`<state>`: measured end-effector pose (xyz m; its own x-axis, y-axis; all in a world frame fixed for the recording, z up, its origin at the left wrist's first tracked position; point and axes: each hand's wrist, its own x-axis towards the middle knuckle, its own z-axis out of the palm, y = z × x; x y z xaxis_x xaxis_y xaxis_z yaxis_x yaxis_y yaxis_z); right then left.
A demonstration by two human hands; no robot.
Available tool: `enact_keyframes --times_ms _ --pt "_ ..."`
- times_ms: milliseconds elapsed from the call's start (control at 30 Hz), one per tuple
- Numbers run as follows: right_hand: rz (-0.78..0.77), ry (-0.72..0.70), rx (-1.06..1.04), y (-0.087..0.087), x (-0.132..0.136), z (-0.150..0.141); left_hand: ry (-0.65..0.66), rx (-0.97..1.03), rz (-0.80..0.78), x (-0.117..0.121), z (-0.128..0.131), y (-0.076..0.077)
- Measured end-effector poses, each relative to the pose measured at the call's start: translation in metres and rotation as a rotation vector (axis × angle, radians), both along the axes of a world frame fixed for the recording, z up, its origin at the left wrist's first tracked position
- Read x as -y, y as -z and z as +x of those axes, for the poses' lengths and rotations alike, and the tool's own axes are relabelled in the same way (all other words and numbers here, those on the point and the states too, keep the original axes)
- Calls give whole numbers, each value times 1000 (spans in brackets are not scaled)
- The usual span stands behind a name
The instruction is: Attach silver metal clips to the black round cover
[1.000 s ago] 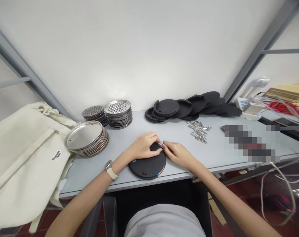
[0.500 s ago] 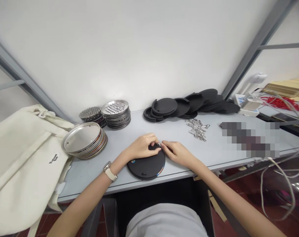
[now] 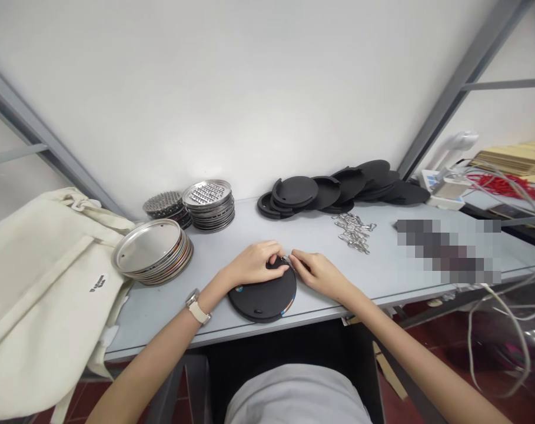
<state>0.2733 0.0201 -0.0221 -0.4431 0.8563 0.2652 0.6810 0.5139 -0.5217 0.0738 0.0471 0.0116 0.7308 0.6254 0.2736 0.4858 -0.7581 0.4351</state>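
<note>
A black round disc [image 3: 265, 300] lies on the table near its front edge, with a coloured strip along its lower right rim. My left hand [image 3: 261, 262] is closed on the disc's far edge, thumb across its top face. Close by on the right, my right hand [image 3: 318, 272] pinches a small metal clip [image 3: 285, 258] at that same edge. Fingertips cover much of the clip, so whether it passes through the disc cannot be made out. Similar silver clips [image 3: 354, 232] lie in a loose heap to the right.
At the back left stand stacks of metal grater discs [image 3: 208, 203] and round metal plates [image 3: 148, 247]. Black round holders [image 3: 296, 191] lie overlapped along the wall. A cream bag [image 3: 50, 294] rests at the left; white cables [image 3: 521, 330] hang at the right.
Both hands stay at the disc's far edge, with only very slight finger movement. The whole view has shifted a little; nothing else has visibly moved.
</note>
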Motion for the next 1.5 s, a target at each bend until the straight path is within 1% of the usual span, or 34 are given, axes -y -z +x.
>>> enact_keyframes --times_ms 233,367,600,900,1167,1500 --pt "-3 -40 -9 -1 1 1 -30 -30 53 1 1 0" --pt "8 -37 6 -1 1 0 -50 -39 56 0 1 1" --pt "5 -52 12 -2 2 0 -41 -32 17 0 0 1" --pt "6 -64 58 -1 1 -1 -13 -24 -75 -1 -2 3" --pt "5 -45 76 1 1 0 -7 -16 -84 -1 -2 3" --pt "15 -40 36 1 2 -1 -14 -10 -92 0 -2 2"
